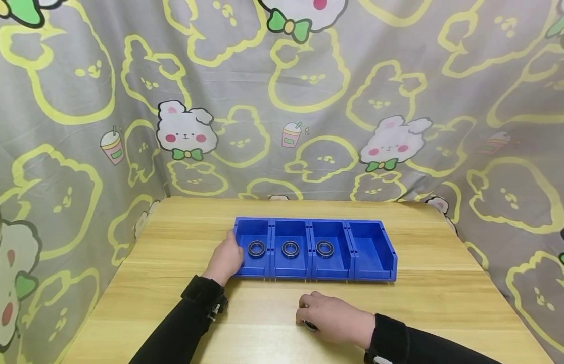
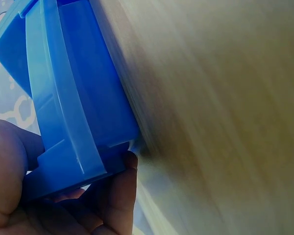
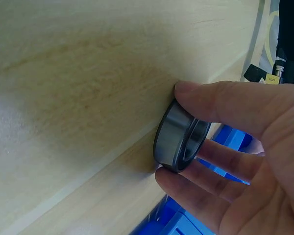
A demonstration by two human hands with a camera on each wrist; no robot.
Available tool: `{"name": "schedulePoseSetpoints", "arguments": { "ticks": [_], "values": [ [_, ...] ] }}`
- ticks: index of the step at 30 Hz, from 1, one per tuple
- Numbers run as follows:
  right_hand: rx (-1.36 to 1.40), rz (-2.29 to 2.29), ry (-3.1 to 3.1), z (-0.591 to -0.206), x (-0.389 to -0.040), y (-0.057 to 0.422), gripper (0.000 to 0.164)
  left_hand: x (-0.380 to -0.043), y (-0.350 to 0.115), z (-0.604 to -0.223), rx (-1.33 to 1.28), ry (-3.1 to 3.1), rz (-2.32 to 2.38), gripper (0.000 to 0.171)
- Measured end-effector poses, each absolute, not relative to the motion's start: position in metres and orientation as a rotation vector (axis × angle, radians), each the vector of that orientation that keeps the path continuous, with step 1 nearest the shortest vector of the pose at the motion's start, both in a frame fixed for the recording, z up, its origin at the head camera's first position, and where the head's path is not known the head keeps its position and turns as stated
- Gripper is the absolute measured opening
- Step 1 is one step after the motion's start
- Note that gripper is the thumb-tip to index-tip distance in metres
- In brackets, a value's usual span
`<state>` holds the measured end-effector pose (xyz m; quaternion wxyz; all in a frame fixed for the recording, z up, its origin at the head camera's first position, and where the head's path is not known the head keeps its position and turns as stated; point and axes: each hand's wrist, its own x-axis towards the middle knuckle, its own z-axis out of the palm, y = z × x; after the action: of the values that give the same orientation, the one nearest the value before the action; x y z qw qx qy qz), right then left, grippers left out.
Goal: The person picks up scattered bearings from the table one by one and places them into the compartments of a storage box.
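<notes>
A row of blue plastic bins [image 1: 291, 271] stands on the table, joined side by side. Single ball bearings lie in three of them: one bearing [image 1: 256, 248] in the leftmost bin, another bearing [image 1: 290, 249] in the second, a third bearing [image 1: 325, 248] in the third. My left hand [image 1: 225, 258] grips the left end of the row, thumb and fingers around the bin wall [image 2: 71, 98]. In front of the row, my right hand [image 1: 329, 316] pinches a dark-ringed metal bearing [image 3: 179, 137] between thumb and fingertips, close over the tabletop. The rightmost bin [image 1: 370, 247] holds no bearing.
The light wooden table [image 1: 436, 303] extends on all sides of the bins. A grey curtain [image 1: 245, 91] with cartoon prints hangs behind it and along both sides. Black sleeves [image 1: 182, 313] cover both forearms.
</notes>
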<state>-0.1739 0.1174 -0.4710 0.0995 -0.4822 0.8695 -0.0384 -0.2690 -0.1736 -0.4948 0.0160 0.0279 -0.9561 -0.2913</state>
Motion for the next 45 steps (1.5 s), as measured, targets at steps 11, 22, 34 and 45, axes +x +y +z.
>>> {"name": "schedulePoseSetpoints", "arguments": {
  "ticks": [11,22,34,45],
  "values": [
    [-1.441,-0.13,2.571,-0.469,-0.174,0.119,0.027,-0.271,-0.173,-0.496,0.091,-2.977,-0.906,0.057],
    [-1.452,-0.108,2.549,-0.455,-0.176,0.122,0.034,-0.271,-0.173,-0.495,0.103,-2.966,-0.928,0.06],
    [-1.396,-0.173,2.586,-0.421,-0.188,0.132,0.037,-0.267,-0.173,-0.49,0.121,-2.967,-0.949,0.059],
    [-1.332,-0.153,2.731,-0.389,-0.208,0.159,0.039,-0.267,-0.173,-0.49,0.126,-2.982,-0.937,0.06]
  ]
}}
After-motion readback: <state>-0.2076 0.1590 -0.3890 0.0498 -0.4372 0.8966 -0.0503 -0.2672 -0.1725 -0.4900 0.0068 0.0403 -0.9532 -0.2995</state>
